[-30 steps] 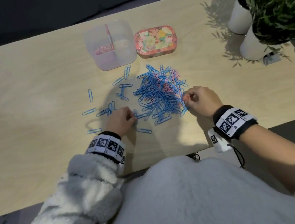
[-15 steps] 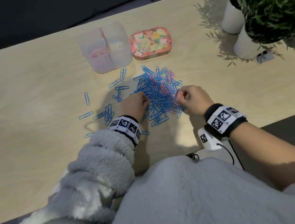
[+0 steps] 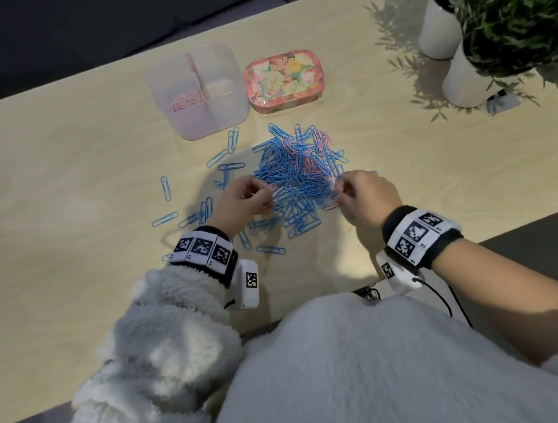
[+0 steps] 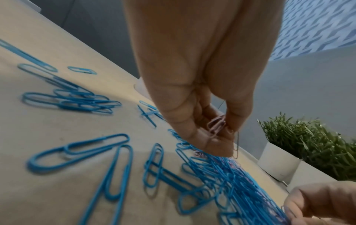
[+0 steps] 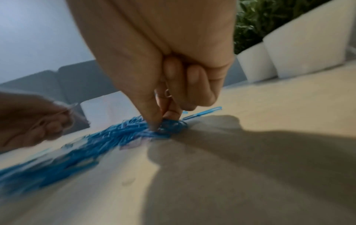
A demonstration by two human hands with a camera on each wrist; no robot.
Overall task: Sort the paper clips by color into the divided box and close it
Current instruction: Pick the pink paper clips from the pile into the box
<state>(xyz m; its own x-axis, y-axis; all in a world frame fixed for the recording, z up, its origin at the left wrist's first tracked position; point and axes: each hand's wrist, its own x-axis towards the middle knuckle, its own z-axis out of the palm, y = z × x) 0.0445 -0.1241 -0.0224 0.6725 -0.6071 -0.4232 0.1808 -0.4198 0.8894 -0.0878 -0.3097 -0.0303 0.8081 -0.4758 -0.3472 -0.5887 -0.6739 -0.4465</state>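
The left hand (image 3: 241,202) pinches pink clips (image 4: 216,124) at the left edge of the pile (image 3: 299,172). The right hand (image 3: 365,197) pinches into the pile's right edge. The box (image 3: 198,92) stands just behind the pile, pink clips in its left compartment.

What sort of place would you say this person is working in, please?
Probably a living room or office lounge, not a workshop: a light wooden table, potted plants in white pots at its corner, and what looks like a grey sofa behind it.
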